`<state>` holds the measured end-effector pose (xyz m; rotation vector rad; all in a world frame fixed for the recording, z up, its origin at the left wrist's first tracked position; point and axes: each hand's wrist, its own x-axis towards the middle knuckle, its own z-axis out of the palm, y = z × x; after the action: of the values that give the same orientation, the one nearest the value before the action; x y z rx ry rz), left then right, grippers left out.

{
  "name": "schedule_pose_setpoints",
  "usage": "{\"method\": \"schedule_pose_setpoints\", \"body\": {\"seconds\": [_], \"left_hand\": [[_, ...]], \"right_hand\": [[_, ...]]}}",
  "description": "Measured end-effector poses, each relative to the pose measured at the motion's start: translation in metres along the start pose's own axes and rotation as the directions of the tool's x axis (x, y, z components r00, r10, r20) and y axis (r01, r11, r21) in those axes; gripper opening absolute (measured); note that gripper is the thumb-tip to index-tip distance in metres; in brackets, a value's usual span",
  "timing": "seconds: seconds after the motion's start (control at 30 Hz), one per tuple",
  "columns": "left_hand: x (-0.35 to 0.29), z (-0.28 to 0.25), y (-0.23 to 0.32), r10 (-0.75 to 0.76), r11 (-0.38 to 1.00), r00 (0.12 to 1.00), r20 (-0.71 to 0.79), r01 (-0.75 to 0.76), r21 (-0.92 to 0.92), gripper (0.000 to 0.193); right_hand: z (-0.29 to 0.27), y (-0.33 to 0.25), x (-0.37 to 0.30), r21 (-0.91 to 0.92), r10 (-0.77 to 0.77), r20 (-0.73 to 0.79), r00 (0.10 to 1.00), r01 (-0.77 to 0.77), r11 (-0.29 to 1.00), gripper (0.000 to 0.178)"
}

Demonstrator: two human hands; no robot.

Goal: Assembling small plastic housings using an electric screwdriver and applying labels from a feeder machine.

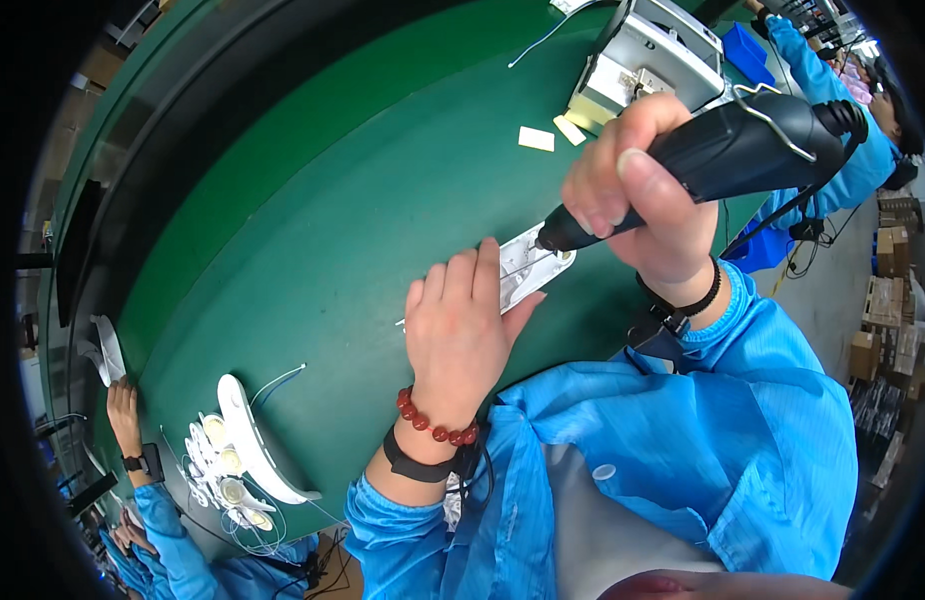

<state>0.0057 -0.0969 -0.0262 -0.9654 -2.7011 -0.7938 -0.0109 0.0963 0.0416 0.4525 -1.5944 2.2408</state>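
Observation:
My right hand is wrapped round a black electric screwdriver, tilted with its nose down to the left. The tool's tip meets a white plastic housing on the green bench. Over that housing lies my left hand, fingers together on top and thumb along its near edge, pressing it to the bench. Much of the housing is hidden under this hand. A thin wire end pokes out to the left of my fingers.
To the left are a curved white shell and a pile of white wired parts. A grey-white machine stands at the far right, with pale cards beside it. A co-worker's hand is at the left; another person's blue sleeve shows top right.

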Motion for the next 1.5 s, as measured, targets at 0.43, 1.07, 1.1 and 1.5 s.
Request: {"method": "schedule_pose_setpoints", "body": {"seconds": [0.43,1.07,1.1,1.5], "left_hand": [[-0.005,0.002,-0.003,-0.005,1.000,1.000,0.002,0.005,-0.003,0.065],[0.005,0.000,-0.003,-0.032,0.998,0.999,0.012,0.032,-0.055,0.060],[0.006,-0.001,-0.004,-0.034,0.998,0.999,0.012,0.034,-0.056,0.060],[0.009,-0.001,-0.003,-0.047,0.998,0.999,0.023,0.048,-0.045,0.060]], "right_hand": [[-0.016,0.016,-0.007,-0.154,0.081,-0.077,0.994,-0.093,0.984,0.008],[-0.016,0.027,0.013,-0.021,0.140,-0.122,0.983,-0.143,0.990,0.007],[-0.017,0.027,0.013,-0.071,0.147,-0.102,0.984,-0.154,0.985,0.006],[-0.019,0.030,0.021,-0.126,0.195,-0.082,0.977,-0.204,0.971,0.011]]}}
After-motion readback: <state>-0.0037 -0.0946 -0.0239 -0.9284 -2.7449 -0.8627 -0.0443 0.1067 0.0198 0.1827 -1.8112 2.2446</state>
